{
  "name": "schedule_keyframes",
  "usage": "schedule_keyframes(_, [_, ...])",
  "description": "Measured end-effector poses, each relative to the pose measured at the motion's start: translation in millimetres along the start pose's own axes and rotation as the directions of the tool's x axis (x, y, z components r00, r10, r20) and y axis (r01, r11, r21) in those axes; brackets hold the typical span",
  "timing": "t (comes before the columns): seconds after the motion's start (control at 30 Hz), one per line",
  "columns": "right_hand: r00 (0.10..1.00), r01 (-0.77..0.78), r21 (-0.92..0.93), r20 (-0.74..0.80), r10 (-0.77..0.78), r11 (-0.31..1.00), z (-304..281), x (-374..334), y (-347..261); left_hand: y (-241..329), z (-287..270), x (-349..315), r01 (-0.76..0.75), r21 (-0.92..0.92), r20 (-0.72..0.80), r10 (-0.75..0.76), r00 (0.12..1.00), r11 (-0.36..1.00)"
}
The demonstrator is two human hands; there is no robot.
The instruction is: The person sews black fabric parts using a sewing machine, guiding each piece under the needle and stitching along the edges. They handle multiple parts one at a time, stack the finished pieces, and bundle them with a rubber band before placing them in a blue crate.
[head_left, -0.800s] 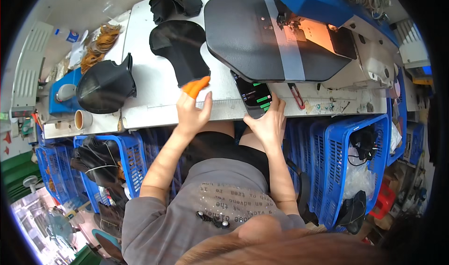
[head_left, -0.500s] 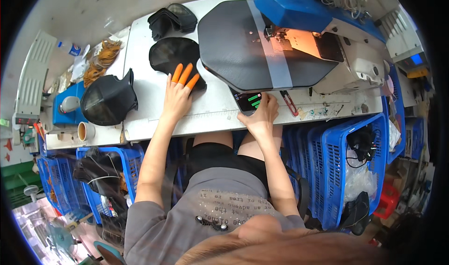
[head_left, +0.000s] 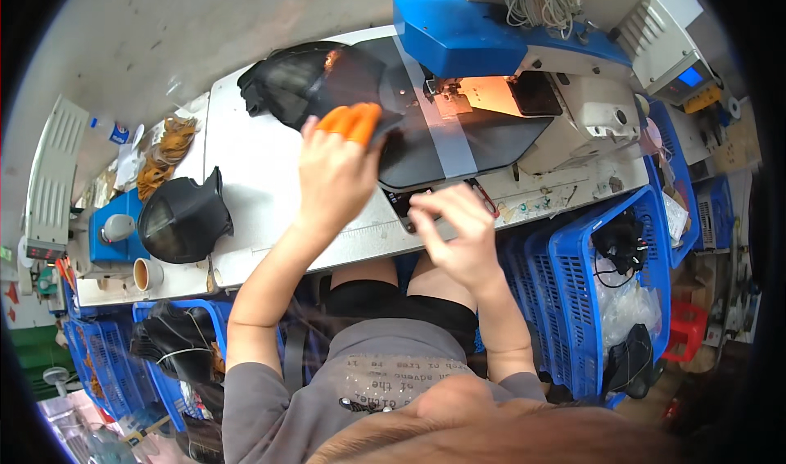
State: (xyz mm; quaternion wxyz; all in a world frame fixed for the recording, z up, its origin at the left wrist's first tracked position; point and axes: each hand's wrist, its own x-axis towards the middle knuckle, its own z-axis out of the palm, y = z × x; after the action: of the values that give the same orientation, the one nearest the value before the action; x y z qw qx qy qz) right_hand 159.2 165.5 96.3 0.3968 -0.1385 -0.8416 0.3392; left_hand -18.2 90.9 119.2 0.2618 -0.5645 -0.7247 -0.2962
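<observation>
My left hand (head_left: 337, 169), with orange covers on several fingertips, grips a black piece that looks like a shoe upper (head_left: 332, 79), raised and tilted over the table's back and the dark machine plate (head_left: 475, 154). Motion smears its near edge. My right hand (head_left: 460, 236) hovers at the table's front edge, its fingers bent and apart, holding nothing. Beneath its fingertips lies a dark phone (head_left: 399, 204), partly hidden. Red thread snips (head_left: 486, 199) rest just beyond that hand. Another black upper (head_left: 184, 220) sits at the left of the table.
A blue and white sewing machine (head_left: 463, 46) stands at the back right, its needle area lit orange. Blue baskets (head_left: 573, 276) stack below the table on the right, and another basket (head_left: 221, 312) is at left. A tape roll (head_left: 147, 274) sits at the left front.
My left hand has picked up the black upper from the table and raised it up and to the right. My right hand has come off the phone. The view has shifted slightly.
</observation>
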Motion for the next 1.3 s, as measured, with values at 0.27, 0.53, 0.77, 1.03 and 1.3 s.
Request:
schedule_keyframes(0.27, [0.995,-0.035,-0.424,-0.1,-0.008,0.905,-9.4,56.5,23.8,11.1,2.3,19.2,-0.169,-0.184,0.313,0.221,0.924,0.968])
schedule_keyframes(0.53, [0.986,-0.164,-0.496,-0.097,0.133,0.853,-14.8,77.6,37.8,-7.2,5.4,42.0,-0.312,-0.186,0.34,0.359,0.869,0.932])
schedule_keyframes(0.77, [0.989,-0.142,-0.485,-0.097,0.108,0.863,-15.3,87.1,55.3,-12.1,18.7,53.5,-0.299,-0.213,0.33,0.356,0.874,0.93])
schedule_keyframes(1.03, [0.979,-0.202,-0.445,-0.081,0.185,0.873,-14.6,89.3,53.7,-21.0,19.7,57.6,-0.289,-0.209,0.398,0.352,0.847,0.934])
schedule_keyframes(1.3, [0.979,-0.204,-0.41,-0.087,0.185,0.889,-15.7,88.4,52.7,-27.1,19.9,63.2,-0.286,-0.24,0.415,0.364,0.834,0.928])
